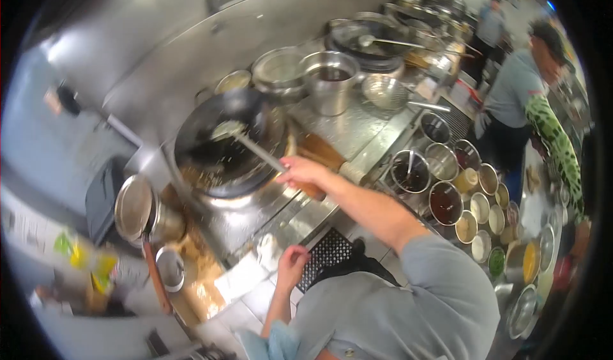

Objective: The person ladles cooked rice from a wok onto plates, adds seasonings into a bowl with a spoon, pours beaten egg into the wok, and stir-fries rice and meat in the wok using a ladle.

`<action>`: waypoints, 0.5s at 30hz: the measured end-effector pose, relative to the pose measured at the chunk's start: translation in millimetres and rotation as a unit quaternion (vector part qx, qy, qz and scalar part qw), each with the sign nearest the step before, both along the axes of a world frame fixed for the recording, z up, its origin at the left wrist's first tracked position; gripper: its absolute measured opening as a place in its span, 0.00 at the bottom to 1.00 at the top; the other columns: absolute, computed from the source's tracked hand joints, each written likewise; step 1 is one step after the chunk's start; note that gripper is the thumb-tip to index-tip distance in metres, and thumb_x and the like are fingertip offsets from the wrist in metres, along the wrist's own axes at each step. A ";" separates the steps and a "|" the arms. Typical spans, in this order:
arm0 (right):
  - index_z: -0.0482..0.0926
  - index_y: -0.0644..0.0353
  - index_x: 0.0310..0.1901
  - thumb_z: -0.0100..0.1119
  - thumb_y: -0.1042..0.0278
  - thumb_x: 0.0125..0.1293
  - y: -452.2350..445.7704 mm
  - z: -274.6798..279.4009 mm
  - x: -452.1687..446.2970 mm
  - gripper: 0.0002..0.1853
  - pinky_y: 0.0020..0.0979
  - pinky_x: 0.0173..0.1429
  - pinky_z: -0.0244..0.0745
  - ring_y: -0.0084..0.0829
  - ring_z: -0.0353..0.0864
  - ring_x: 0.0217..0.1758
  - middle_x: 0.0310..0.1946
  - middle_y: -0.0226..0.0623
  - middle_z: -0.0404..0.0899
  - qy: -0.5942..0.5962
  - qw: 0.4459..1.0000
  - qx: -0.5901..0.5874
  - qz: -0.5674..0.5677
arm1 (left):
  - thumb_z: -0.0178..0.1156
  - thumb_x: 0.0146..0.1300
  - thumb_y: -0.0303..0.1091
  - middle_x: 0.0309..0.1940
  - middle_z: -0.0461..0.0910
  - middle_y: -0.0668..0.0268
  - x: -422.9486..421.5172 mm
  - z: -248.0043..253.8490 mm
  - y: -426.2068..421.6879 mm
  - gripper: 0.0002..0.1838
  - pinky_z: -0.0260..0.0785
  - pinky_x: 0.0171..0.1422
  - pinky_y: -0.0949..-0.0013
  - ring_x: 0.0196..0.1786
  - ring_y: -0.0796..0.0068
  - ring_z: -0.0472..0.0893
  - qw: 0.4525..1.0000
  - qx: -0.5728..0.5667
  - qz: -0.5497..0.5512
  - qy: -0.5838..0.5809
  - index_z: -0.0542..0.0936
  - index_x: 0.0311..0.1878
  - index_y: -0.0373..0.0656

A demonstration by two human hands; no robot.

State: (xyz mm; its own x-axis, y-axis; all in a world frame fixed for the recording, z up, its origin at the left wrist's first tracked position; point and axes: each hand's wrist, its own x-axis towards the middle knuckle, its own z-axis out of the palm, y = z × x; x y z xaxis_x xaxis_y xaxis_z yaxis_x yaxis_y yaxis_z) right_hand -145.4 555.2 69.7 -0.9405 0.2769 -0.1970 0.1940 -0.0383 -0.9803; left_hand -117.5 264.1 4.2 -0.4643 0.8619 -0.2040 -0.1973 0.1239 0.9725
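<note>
My right hand (301,173) is closed around the long handle of a ladle (263,153). The wooden end of that handle sticks out below my fist, and its bowl reaches into a large black wok (195,144). Dark, shiny liquid with small bits clinging to the side shows in the wok. My left hand (292,264) hangs low before my body, loosely curled with nothing visible in it. Close to its left is a crumpled white cloth (268,250) on the stove's front edge.
Left of the wok, a strainer with a wooden handle (135,206) rests over a metal pot. Behind stand a steel pot of dark liquid (329,82) and a wire skimmer (384,93). Several seasoning containers (446,203) line my right. A co-worker (511,91) stands beyond them.
</note>
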 end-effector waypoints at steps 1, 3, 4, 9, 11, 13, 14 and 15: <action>0.69 0.63 0.52 0.62 0.67 0.61 -6.1 9.5 14.4 0.19 0.27 0.23 0.69 0.21 0.72 0.21 0.28 0.33 0.74 0.027 0.998 -0.062 -0.010 | 0.55 0.60 0.19 0.36 0.78 0.66 -1.0 -4.3 -1.4 0.05 0.71 0.47 0.73 0.40 0.77 0.78 0.999 0.004 0.026 -0.036 0.75 0.39 0.38; 0.68 0.61 0.54 0.59 0.70 0.64 -17.3 42.0 58.8 0.18 0.24 0.20 0.67 0.19 0.70 0.18 0.26 0.30 0.72 0.134 0.964 -0.226 -0.026 | 0.56 0.60 0.19 0.35 0.80 0.64 -2.9 0.0 0.5 0.06 0.72 0.46 0.73 0.37 0.77 0.79 0.999 -0.023 0.046 -0.007 0.76 0.40 0.38; 0.68 0.60 0.55 0.59 0.71 0.64 -22.1 46.6 80.3 0.18 0.23 0.19 0.66 0.18 0.70 0.18 0.25 0.29 0.71 0.209 0.920 -0.330 -0.025 | 0.56 0.61 0.20 0.35 0.80 0.64 -5.9 6.4 0.1 0.06 0.72 0.47 0.73 0.37 0.77 0.79 0.998 -0.031 0.044 0.015 0.76 0.40 0.38; 0.70 0.54 0.54 0.59 0.71 0.64 61.3 90.3 112.1 0.17 0.17 0.14 0.56 0.13 0.67 0.18 0.24 0.23 0.69 0.192 0.949 -0.241 -0.064 | 0.56 0.61 0.20 0.37 0.81 0.60 -42.8 58.7 58.6 0.05 0.72 0.52 0.69 0.43 0.70 0.80 0.963 0.011 0.121 0.242 0.76 0.41 0.37; 0.70 0.54 0.49 0.59 0.73 0.63 102.7 109.9 125.4 0.14 0.17 0.13 0.52 0.11 0.60 0.16 0.22 0.20 0.66 0.176 0.932 -0.288 -0.129 | 0.56 0.57 0.20 0.39 0.80 0.56 -62.8 98.4 89.9 0.08 0.70 0.55 0.63 0.46 0.61 0.80 0.895 0.021 0.163 0.414 0.76 0.41 0.36; 0.69 0.58 0.48 0.59 0.72 0.62 155.5 115.3 144.0 0.14 0.19 0.13 0.56 0.14 0.62 0.16 0.22 0.22 0.65 0.159 0.955 -0.208 -0.141 | 0.56 0.53 0.20 0.45 0.79 0.53 -77.6 129.2 112.4 0.11 0.67 0.59 0.59 0.51 0.55 0.78 0.814 0.006 0.195 0.547 0.75 0.42 0.35; 0.68 0.59 0.52 0.60 0.72 0.62 181.3 110.5 151.5 0.18 0.20 0.14 0.58 0.15 0.63 0.16 0.23 0.23 0.66 0.114 0.974 -0.108 -0.162 | 0.56 0.52 0.20 0.48 0.77 0.51 -86.2 134.4 121.4 0.12 0.65 0.61 0.57 0.53 0.53 0.76 0.782 0.006 0.210 0.587 0.75 0.42 0.35; 0.67 0.61 0.56 0.60 0.71 0.61 202.6 108.6 157.4 0.22 0.21 0.14 0.60 0.16 0.63 0.17 0.24 0.24 0.67 0.067 0.981 -0.007 -0.184 | 0.58 0.51 0.23 0.48 0.77 0.53 -90.5 138.1 130.3 0.12 0.66 0.59 0.55 0.55 0.50 0.73 0.773 -0.017 0.213 0.597 0.75 0.41 0.37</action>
